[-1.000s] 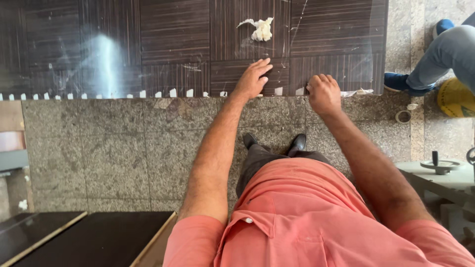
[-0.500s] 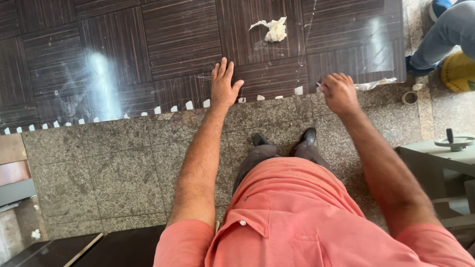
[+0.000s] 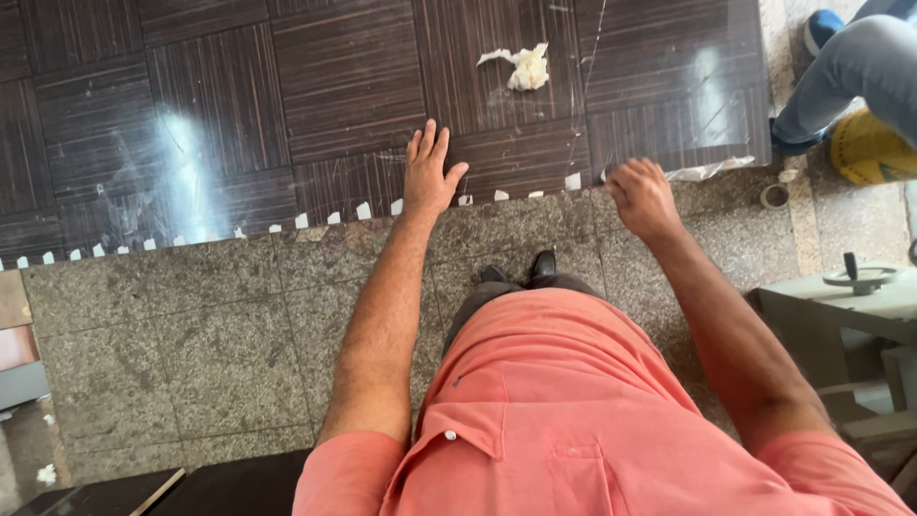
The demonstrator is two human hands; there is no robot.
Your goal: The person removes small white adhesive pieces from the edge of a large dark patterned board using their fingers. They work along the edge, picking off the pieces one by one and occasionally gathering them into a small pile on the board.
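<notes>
My left hand (image 3: 430, 174) lies flat, fingers spread, on a dark striped floor tile (image 3: 516, 158) at its near edge. My right hand (image 3: 642, 196) is curled into a loose fist just off the tile's edge, over the grey granite floor (image 3: 220, 334); whether it pinches anything I cannot tell. Small white tile spacers (image 3: 363, 210) stick up along the joint between the dark tiles and the granite. A crumpled white rag (image 3: 523, 67) lies on the dark tile beyond my hands.
Another person's jeans leg and blue shoe (image 3: 841, 67) are at the top right, beside a yellow object (image 3: 871, 148). A tape roll (image 3: 774, 196) lies on the granite. A grey machine with a hand wheel (image 3: 860, 277) stands at the right. Dark boards (image 3: 143, 489) lie at the bottom left.
The view has shifted. My left hand stays flat at the tile edge. My right hand has drawn back slightly from the tile edge onto the granite.
</notes>
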